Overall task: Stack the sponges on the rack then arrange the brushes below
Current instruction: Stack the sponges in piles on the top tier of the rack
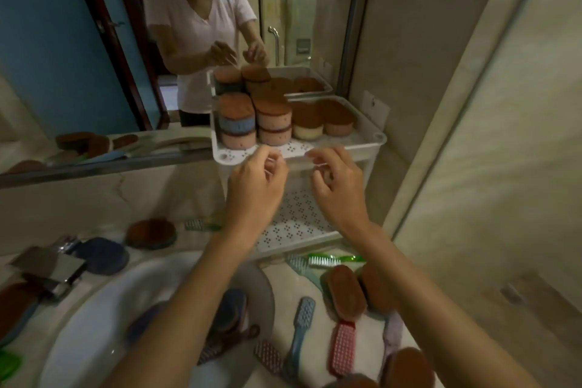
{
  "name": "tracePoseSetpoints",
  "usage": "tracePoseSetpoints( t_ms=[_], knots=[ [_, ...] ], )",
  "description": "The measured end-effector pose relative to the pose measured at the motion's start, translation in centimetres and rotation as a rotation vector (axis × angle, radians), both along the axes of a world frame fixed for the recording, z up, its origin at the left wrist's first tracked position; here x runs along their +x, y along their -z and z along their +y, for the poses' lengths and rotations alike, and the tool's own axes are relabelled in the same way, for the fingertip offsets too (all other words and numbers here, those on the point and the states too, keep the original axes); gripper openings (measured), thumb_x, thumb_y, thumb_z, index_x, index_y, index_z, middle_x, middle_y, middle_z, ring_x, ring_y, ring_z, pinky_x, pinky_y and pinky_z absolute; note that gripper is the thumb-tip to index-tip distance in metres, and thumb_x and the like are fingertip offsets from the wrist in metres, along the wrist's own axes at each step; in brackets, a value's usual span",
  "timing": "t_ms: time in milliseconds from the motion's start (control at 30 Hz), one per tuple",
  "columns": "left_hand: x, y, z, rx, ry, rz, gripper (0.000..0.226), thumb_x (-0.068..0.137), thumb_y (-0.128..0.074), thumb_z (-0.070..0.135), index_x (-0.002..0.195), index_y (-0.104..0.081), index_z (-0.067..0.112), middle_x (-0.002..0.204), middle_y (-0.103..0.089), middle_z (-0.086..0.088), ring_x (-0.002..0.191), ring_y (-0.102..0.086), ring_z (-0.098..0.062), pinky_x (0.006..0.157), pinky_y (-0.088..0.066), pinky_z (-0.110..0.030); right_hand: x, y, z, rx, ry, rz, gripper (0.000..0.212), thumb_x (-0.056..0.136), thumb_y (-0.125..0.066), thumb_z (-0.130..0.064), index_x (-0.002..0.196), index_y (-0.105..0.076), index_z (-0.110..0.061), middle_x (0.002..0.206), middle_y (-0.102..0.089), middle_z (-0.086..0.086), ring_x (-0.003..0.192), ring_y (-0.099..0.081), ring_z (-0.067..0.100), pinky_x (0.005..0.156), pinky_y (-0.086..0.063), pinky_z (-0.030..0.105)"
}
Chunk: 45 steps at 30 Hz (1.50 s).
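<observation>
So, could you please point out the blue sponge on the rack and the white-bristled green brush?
blue sponge (pixel 236 123): head view, on its side face.
white-bristled green brush (pixel 324 260): head view, on its bristles.

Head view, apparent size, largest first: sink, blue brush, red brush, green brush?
1. sink
2. blue brush
3. red brush and green brush: similar length; red is wider but nearer the camera, so unranked.

The left hand (pixel 255 186) and right hand (pixel 338 189) hover just before the rack (pixel 374 138), at its top shelf, fingers loosely curled, holding nothing. On that shelf stand stacked sponges (pixel 274 120). Below, brushes (pixel 341 346) lie on the surface (pixel 280 280) beside the sink (pixel 104 302).
</observation>
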State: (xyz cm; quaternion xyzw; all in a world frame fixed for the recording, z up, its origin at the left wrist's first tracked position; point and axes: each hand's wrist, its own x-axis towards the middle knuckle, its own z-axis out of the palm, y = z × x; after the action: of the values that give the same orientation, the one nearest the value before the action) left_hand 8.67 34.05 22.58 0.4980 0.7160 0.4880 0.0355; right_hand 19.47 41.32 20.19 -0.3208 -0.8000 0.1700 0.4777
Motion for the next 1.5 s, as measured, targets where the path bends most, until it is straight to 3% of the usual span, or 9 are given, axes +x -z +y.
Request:
tracePoseSetpoints(
  t_ms=[133, 367, 600, 900, 1033, 1133, 1300, 1400, 1500],
  knots=[
    [3.2, 7.4, -1.4, -0.244, 0.037, -0.172, 0.017, 0.094, -0.049, 0.019, 0.098, -0.063, 0.009, 0.096, -0.068, -0.007, 0.084, -0.059, -0.018, 0.071, -0.043, -0.023, 5.2, 6.5, -2.5, -0.199, 0.117, -0.067, 0.035, 0.078, -0.042, -0.017, 0.098, -0.066, -0.001, 0.096, -0.063, 0.013, 0.082, -0.057, 0.012, 0.077, -0.043, 0.018],
    [7.9, 17.5, -0.1, -0.82, 0.164, -0.25, 0.028, 0.09, -0.052, 0.022, 0.112, -0.057, 0.005, 0.117, -0.064, -0.016, 0.111, -0.057, -0.031, 0.087, -0.044, -0.032, 14.2, 17.5, -3.1, -0.794, 0.443, -0.515, 0.039, 0.083, -0.058, -0.011, 0.12, -0.051, 0.001, 0.12, -0.05, 0.024, 0.108, -0.053, 0.039, 0.089, -0.04, 0.038],
    [12.2, 20.5, 2.5, -0.948, 0.152, -0.345, 0.055, 0.091, -0.055, 0.028, 0.135, -0.037, 0.0, 0.133, -0.053, -0.016, 0.124, -0.05, -0.03, 0.097, -0.04, -0.034, 14.9, 20.5, -1.7, -0.796, 0.543, -0.657, 0.053, 0.082, -0.063, -0.03, 0.127, -0.043, -0.008, 0.132, -0.041, 0.017, 0.123, -0.038, 0.033, 0.099, -0.037, 0.039],
    [12.4, 22.0, 3.9, -0.846, 0.0, -0.701, 0.073, 0.078, -0.072, 0.008, 0.132, -0.025, -0.004, 0.133, -0.05, -0.023, 0.119, -0.054, -0.034, 0.092, -0.049, -0.032, 14.4, 20.6, -0.4, -0.803, 0.49, -0.53, 0.05, 0.076, -0.069, -0.029, 0.112, -0.047, -0.002, 0.116, -0.053, 0.019, 0.11, -0.05, 0.034, 0.087, -0.04, 0.035],
    [11.3, 20.8, 3.5, -0.774, 0.026, -0.839, 0.043, 0.076, -0.068, 0.007, 0.116, -0.054, 0.0, 0.113, -0.065, -0.016, 0.093, -0.065, -0.026, 0.064, -0.05, -0.025, 14.2, 19.3, -0.9, -0.733, 0.518, -0.389, 0.048, 0.073, -0.068, -0.029, 0.107, -0.046, -0.003, 0.106, -0.053, 0.015, 0.1, -0.051, 0.032, 0.079, -0.041, 0.037],
    [10.2, 18.1, 2.6, -0.658, 0.043, -0.823, 0.015, 0.076, -0.064, 0.006, 0.09, -0.062, 0.01, 0.088, -0.067, -0.009, 0.068, -0.06, -0.014, 0.054, -0.046, -0.021, 13.8, 17.6, -1.5, -0.606, 0.505, -0.291, 0.047, 0.072, -0.066, -0.031, 0.107, -0.047, -0.007, 0.1, -0.053, 0.01, 0.094, -0.052, 0.028, 0.075, -0.042, 0.034],
    [7.4, 11.8, 0.7, -0.446, 0.131, -0.637, 0.029, 0.079, -0.063, 0.007, 0.099, -0.048, 0.021, 0.083, -0.054, 0.012, 0.071, -0.051, 0.002, 0.053, -0.042, -0.011, 11.9, 13.3, -2.6, -0.359, 0.402, -0.146, 0.056, 0.072, -0.062, -0.032, 0.119, -0.049, -0.006, 0.106, -0.055, 0.01, 0.097, -0.053, 0.021, 0.08, -0.048, 0.031],
    [5.3, 8.4, -0.2, -0.325, 0.186, -0.643, 0.034, 0.08, -0.064, 0.007, 0.108, -0.05, 0.021, 0.103, -0.063, 0.0, 0.078, -0.058, -0.005, 0.062, -0.048, -0.018, 9.9, 9.5, -2.8, -0.199, 0.357, -0.036, 0.056, 0.073, -0.059, -0.035, 0.119, -0.05, -0.004, 0.107, -0.055, 0.012, 0.095, -0.049, 0.014, 0.079, -0.047, 0.025],
    [3.2, 4.5, -0.4, -0.19, 0.218, -0.632, 0.041, 0.084, -0.061, 0.003, 0.121, -0.049, 0.016, 0.096, -0.058, 0.007, 0.077, -0.056, 0.001, 0.052, -0.048, -0.004, 7.9, 5.9, -2.3, -0.128, 0.29, 0.063, 0.056, 0.073, -0.056, -0.039, 0.119, -0.051, -0.008, 0.11, -0.054, 0.011, 0.097, -0.053, 0.016, 0.08, -0.046, 0.022]
  ],
)
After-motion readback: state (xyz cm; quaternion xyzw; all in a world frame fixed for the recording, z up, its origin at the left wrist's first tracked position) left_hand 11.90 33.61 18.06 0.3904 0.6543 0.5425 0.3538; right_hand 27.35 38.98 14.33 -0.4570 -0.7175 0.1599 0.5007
